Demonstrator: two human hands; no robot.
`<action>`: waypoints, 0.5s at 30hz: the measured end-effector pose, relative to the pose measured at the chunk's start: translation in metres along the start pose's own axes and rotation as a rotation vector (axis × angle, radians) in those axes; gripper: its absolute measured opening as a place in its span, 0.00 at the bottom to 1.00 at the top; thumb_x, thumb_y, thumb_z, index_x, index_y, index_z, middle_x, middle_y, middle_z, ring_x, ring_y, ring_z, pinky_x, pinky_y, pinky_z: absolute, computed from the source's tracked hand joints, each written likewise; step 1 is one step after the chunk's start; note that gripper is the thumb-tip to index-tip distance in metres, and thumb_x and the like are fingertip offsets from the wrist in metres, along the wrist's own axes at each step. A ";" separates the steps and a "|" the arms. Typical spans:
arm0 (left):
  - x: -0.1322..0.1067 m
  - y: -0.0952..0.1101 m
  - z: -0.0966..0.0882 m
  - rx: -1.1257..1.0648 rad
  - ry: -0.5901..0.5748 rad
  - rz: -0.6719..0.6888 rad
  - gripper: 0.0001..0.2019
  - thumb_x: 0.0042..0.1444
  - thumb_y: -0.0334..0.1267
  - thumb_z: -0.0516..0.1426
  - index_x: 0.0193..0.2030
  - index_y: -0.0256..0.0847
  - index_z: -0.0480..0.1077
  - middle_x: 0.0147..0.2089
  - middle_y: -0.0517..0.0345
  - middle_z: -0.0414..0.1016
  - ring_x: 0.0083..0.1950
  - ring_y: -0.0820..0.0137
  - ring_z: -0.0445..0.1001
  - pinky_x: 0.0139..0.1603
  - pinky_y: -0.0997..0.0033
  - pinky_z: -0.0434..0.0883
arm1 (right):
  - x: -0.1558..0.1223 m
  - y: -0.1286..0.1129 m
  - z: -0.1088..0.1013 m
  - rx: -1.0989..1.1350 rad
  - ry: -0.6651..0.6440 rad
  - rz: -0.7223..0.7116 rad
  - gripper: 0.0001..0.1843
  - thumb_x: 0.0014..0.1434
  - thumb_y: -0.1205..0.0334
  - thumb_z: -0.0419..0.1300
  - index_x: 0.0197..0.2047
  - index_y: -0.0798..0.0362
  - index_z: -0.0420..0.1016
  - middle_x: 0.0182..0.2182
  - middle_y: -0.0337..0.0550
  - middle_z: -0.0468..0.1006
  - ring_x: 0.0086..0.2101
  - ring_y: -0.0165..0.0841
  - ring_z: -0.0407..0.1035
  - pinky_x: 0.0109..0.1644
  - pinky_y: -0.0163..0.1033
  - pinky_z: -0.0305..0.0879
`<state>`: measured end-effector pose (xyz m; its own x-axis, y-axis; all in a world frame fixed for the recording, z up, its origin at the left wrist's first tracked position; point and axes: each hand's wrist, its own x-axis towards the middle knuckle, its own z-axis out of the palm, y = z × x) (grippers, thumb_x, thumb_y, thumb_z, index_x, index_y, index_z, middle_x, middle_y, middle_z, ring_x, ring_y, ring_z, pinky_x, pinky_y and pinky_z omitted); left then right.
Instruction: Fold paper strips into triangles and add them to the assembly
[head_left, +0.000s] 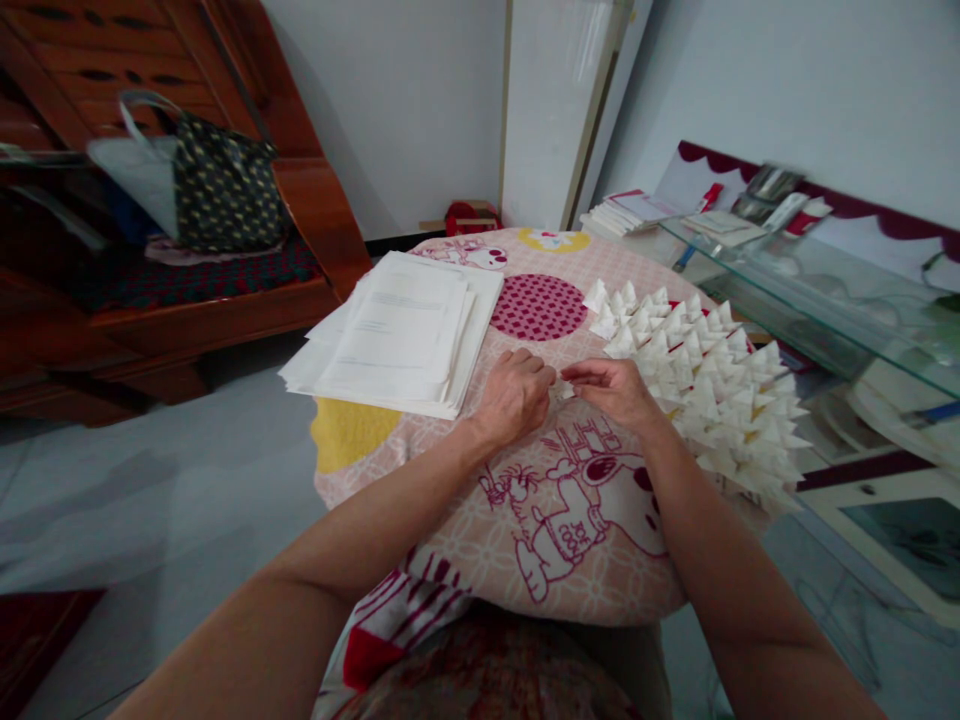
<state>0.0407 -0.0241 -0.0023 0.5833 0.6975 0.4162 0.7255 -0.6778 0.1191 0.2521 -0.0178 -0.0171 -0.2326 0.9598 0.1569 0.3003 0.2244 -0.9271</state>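
Near the middle of the round table, my left hand (517,393) and my right hand (611,388) meet with fingers closed around a small folded piece of white paper (561,390). Most of that piece is hidden by the fingers. Left of my hands lies a stack of white paper sheets (397,330), the top ones faintly printed. To the right stand many pointed folded paper pieces (705,375), set close together in rows. Beneath everything is a pink patterned tablecloth (465,500) with cartoon dog drawings.
A glass-topped table (847,310) with books, a metal container and a white-framed item is at the right. On the left, a wooden bench (315,220) holds a dark patterned bag (225,185). A white cabinet (559,110) stands at the back.
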 end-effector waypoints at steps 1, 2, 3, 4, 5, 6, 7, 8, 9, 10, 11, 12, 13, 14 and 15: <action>0.000 0.000 0.000 0.006 0.006 0.002 0.09 0.59 0.29 0.54 0.40 0.37 0.76 0.37 0.48 0.77 0.46 0.58 0.71 0.48 0.58 0.65 | 0.000 -0.001 0.000 0.001 0.009 -0.002 0.15 0.49 0.64 0.66 0.42 0.53 0.84 0.41 0.48 0.85 0.41 0.39 0.80 0.49 0.46 0.76; 0.000 0.000 0.000 0.010 0.017 0.005 0.09 0.59 0.29 0.54 0.40 0.37 0.76 0.36 0.48 0.77 0.46 0.58 0.70 0.48 0.58 0.65 | 0.000 -0.001 0.000 0.003 0.020 -0.004 0.15 0.49 0.64 0.67 0.42 0.53 0.84 0.41 0.48 0.85 0.41 0.39 0.80 0.48 0.46 0.76; 0.000 0.000 0.001 0.012 0.031 0.007 0.08 0.59 0.29 0.55 0.40 0.37 0.76 0.36 0.48 0.77 0.46 0.58 0.70 0.48 0.58 0.65 | 0.000 -0.002 0.000 0.009 0.031 -0.007 0.14 0.49 0.64 0.67 0.41 0.53 0.84 0.41 0.48 0.86 0.40 0.39 0.80 0.48 0.46 0.76; 0.000 -0.001 0.002 0.014 0.048 0.008 0.08 0.59 0.29 0.55 0.39 0.37 0.76 0.36 0.48 0.76 0.46 0.58 0.70 0.47 0.58 0.65 | 0.001 -0.002 0.000 0.019 0.043 -0.010 0.14 0.49 0.63 0.67 0.41 0.53 0.84 0.40 0.48 0.86 0.40 0.39 0.80 0.47 0.45 0.76; 0.000 -0.001 0.003 0.016 0.066 0.008 0.07 0.59 0.29 0.55 0.39 0.38 0.76 0.35 0.49 0.76 0.46 0.58 0.70 0.47 0.58 0.64 | 0.001 -0.003 0.000 0.032 0.057 -0.011 0.14 0.48 0.63 0.67 0.40 0.53 0.84 0.40 0.48 0.86 0.40 0.39 0.80 0.47 0.45 0.76; -0.001 -0.001 0.004 0.019 0.083 0.008 0.07 0.59 0.29 0.55 0.39 0.38 0.75 0.35 0.49 0.76 0.45 0.58 0.70 0.46 0.58 0.64 | 0.001 -0.003 0.001 0.047 0.071 -0.011 0.13 0.48 0.62 0.68 0.40 0.53 0.84 0.40 0.47 0.86 0.39 0.39 0.80 0.46 0.45 0.76; -0.001 -0.001 0.004 0.020 0.096 0.011 0.07 0.59 0.29 0.56 0.38 0.38 0.75 0.35 0.49 0.76 0.45 0.58 0.70 0.46 0.58 0.64 | 0.001 -0.003 0.001 0.063 0.083 -0.009 0.13 0.48 0.62 0.68 0.40 0.52 0.84 0.39 0.47 0.86 0.39 0.39 0.79 0.45 0.45 0.76; -0.001 -0.002 0.005 0.021 0.107 0.012 0.06 0.59 0.29 0.56 0.38 0.38 0.75 0.35 0.49 0.76 0.45 0.58 0.70 0.45 0.58 0.64 | 0.001 -0.004 0.001 0.078 0.093 -0.007 0.13 0.48 0.62 0.68 0.39 0.52 0.84 0.39 0.47 0.86 0.38 0.39 0.79 0.45 0.45 0.76; -0.001 -0.002 0.005 0.021 0.116 0.013 0.06 0.60 0.30 0.56 0.38 0.38 0.75 0.34 0.50 0.76 0.44 0.58 0.70 0.45 0.58 0.64 | 0.001 -0.004 0.001 0.092 0.101 -0.004 0.13 0.48 0.62 0.68 0.39 0.52 0.85 0.38 0.46 0.86 0.38 0.39 0.79 0.45 0.45 0.76; -0.001 -0.002 0.005 0.021 0.123 0.013 0.06 0.60 0.30 0.56 0.38 0.38 0.75 0.34 0.50 0.76 0.44 0.58 0.70 0.45 0.58 0.64 | 0.000 -0.005 0.001 0.104 0.105 -0.002 0.12 0.48 0.62 0.69 0.38 0.52 0.85 0.38 0.46 0.86 0.38 0.39 0.79 0.45 0.45 0.76; -0.001 -0.002 0.005 0.020 0.128 0.010 0.06 0.60 0.30 0.56 0.38 0.38 0.75 0.34 0.50 0.76 0.44 0.58 0.70 0.45 0.58 0.64 | 0.000 -0.006 0.001 0.113 0.107 -0.001 0.12 0.48 0.62 0.69 0.38 0.52 0.85 0.38 0.46 0.86 0.38 0.38 0.79 0.45 0.45 0.76; -0.001 -0.002 0.005 0.020 0.132 0.007 0.06 0.60 0.30 0.56 0.37 0.38 0.75 0.34 0.50 0.76 0.44 0.58 0.70 0.45 0.58 0.64 | -0.001 -0.007 0.001 0.116 0.107 -0.001 0.12 0.48 0.62 0.68 0.38 0.51 0.85 0.38 0.45 0.86 0.38 0.38 0.79 0.45 0.45 0.75; -0.001 -0.002 0.005 0.020 0.135 0.004 0.06 0.60 0.30 0.56 0.37 0.38 0.76 0.34 0.50 0.76 0.44 0.58 0.70 0.44 0.58 0.64 | -0.002 -0.008 0.001 0.109 0.105 -0.004 0.12 0.49 0.62 0.68 0.38 0.51 0.85 0.38 0.45 0.86 0.38 0.38 0.79 0.45 0.45 0.75; -0.001 -0.002 0.006 0.019 0.138 0.002 0.06 0.59 0.30 0.56 0.37 0.38 0.76 0.34 0.50 0.76 0.44 0.58 0.70 0.44 0.58 0.64 | -0.002 -0.010 0.000 0.092 0.101 -0.011 0.11 0.49 0.62 0.68 0.39 0.51 0.85 0.37 0.45 0.86 0.37 0.38 0.78 0.45 0.45 0.75; -0.001 -0.002 0.006 0.018 0.139 0.003 0.06 0.59 0.30 0.57 0.37 0.38 0.76 0.33 0.51 0.76 0.44 0.59 0.70 0.44 0.58 0.64 | -0.003 -0.011 0.000 0.066 0.095 -0.024 0.11 0.50 0.62 0.67 0.39 0.51 0.86 0.37 0.44 0.86 0.37 0.38 0.78 0.45 0.45 0.74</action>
<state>0.0407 -0.0220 -0.0080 0.5303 0.6559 0.5372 0.7311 -0.6746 0.1019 0.2497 -0.0229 -0.0068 -0.1490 0.9667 0.2080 0.2330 0.2388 -0.9427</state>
